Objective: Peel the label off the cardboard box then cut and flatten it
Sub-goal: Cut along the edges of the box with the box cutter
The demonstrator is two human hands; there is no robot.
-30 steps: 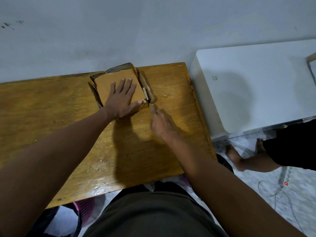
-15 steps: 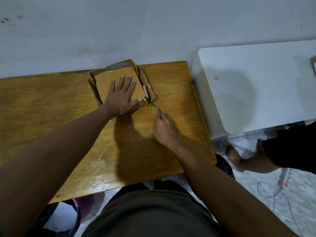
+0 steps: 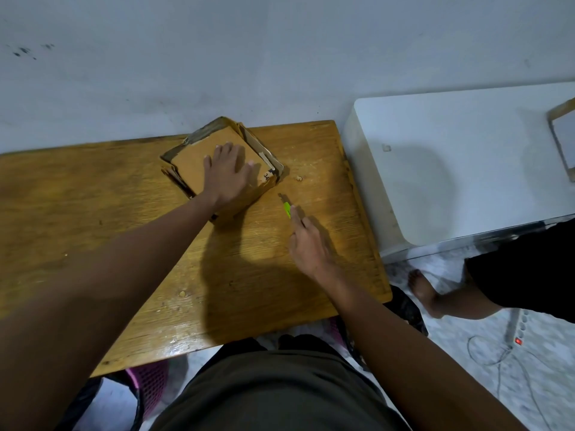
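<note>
A small brown cardboard box [image 3: 193, 158] stands at the back of the wooden table [image 3: 93, 219], close to the wall, with its side flaps splayed out. A strip of white label with black print [image 3: 267, 174] remains near its right corner. My left hand [image 3: 228, 177] lies flat on the box's top, fingers spread. My right hand [image 3: 308, 244] rests low over the table to the right of the box, holding a green-handled cutter [image 3: 287, 209] whose tip points at the box's right corner, a short gap away.
A white appliance [image 3: 466, 169] stands just right of the table, with a framed board [image 3: 563, 141] on its far right. Another person's bare feet [image 3: 426, 290] are on the floor at right, beside a power strip [image 3: 518, 331] and cable. A pink basket [image 3: 149, 384] sits under the table.
My right hand has drawn the cutter back from the box's right corner, toward me. My left hand has slid to the right across the box top, and the box has turned a little.
</note>
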